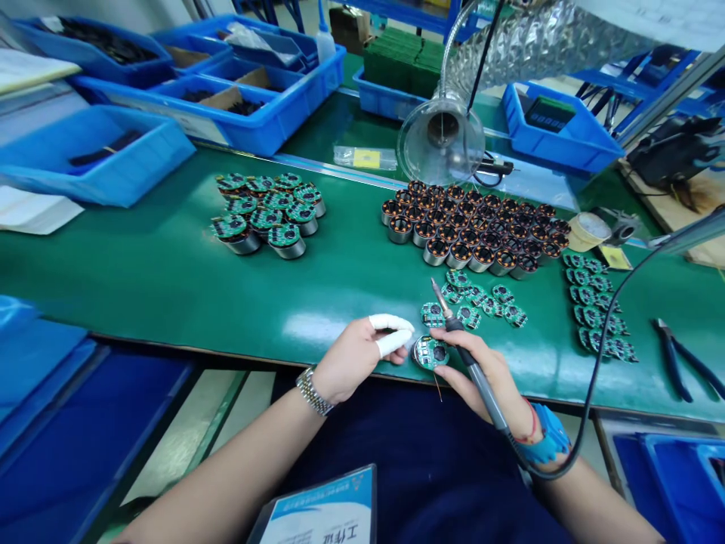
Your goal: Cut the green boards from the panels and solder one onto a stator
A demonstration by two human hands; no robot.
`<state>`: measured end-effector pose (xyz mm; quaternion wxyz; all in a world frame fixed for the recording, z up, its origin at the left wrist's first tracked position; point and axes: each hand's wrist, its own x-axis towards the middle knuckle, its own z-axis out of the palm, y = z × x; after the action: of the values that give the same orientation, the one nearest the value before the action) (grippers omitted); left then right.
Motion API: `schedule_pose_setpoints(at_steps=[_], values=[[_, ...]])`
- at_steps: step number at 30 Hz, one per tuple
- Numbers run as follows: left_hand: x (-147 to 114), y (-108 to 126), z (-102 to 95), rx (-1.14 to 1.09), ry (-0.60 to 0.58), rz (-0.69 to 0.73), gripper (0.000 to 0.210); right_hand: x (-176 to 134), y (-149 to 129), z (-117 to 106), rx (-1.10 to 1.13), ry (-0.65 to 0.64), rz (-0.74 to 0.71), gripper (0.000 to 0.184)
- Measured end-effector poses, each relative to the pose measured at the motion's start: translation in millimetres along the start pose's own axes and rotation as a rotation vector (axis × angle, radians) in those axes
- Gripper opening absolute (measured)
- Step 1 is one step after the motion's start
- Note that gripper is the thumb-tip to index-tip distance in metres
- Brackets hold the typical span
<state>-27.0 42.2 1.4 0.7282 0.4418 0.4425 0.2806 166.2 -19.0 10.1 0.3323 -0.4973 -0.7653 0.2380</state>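
A round green circuit board (430,353) sits at the table's front edge, between my hands, with a thin copper wire sticking out below it. My right hand (481,370) has a soldering iron (473,366) lying across it, tip pointing up and away; its thumb and forefinger also touch the board's rim. Just left of the board is my left hand (362,349), with white finger cots on thumb and forefinger. Those two fingertips come together, and whatever is between them is too small to make out. Several loose round boards (479,298) lie just beyond.
Rows of copper-wound motor stators (467,227) stand behind the loose boards. Board-topped stators (269,211) form a group at left. Stacked boards (600,310) and cutting pliers (680,359) lie right. A clear fume hood (442,140) hangs above; blue bins (272,113) line the back.
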Motion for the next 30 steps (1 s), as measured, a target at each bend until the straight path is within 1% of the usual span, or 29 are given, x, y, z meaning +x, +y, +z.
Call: schedule_pose_setpoints(at_steps=[3, 6, 9, 12, 14, 16, 18, 21, 25, 30], values=[[6.8, 0.6, 4.4, 0.007, -0.113, 0.061, 0.021, -0.4, 1.2, 1.3, 0.019, 0.007, -0.010, 0.042], [12.8, 2.3, 5.5, 0.100, -0.223, 0.128, 0.017, -0.6, 2.3, 2.4, 0.036, 0.018, -0.028, 0.042], [14.4, 8.1, -1.2, 0.236, -0.315, 0.207, 0.013, -0.5, 2.2, 2.4, 0.043, 0.008, -0.021, 0.043], [10.6, 13.6, -10.1, 0.400, -0.361, 0.291, 0.009, -0.5, 1.6, 1.8, 0.046, 0.000, -0.010, 0.041], [6.3, 14.5, -13.4, 0.545, -0.340, 0.360, 0.008, -0.7, 1.5, 1.8, 0.048, -0.007, -0.002, 0.040], [2.1, 13.5, -13.8, 0.672, -0.286, 0.426, 0.006, -0.8, 1.9, 2.4, 0.049, -0.014, 0.004, 0.041], [-0.7, 11.9, -12.7, 0.726, -0.230, 0.468, 0.007, -0.7, 2.7, 3.3, 0.051, -0.011, 0.000, 0.042], [-1.9, 10.0, -12.1, 0.707, -0.190, 0.500, 0.008, -0.7, 4.2, 4.2, 0.059, -0.004, -0.014, 0.042], [-0.8, 5.5, -14.5, 0.643, -0.216, 0.490, 0.012, -1.5, 5.3, 4.4, 0.061, -0.010, -0.018, 0.042], [0.1, -1.3, -13.0, 0.604, -0.177, 0.537, 0.008, -1.6, 5.0, 5.2, 0.051, -0.017, -0.016, 0.043]])
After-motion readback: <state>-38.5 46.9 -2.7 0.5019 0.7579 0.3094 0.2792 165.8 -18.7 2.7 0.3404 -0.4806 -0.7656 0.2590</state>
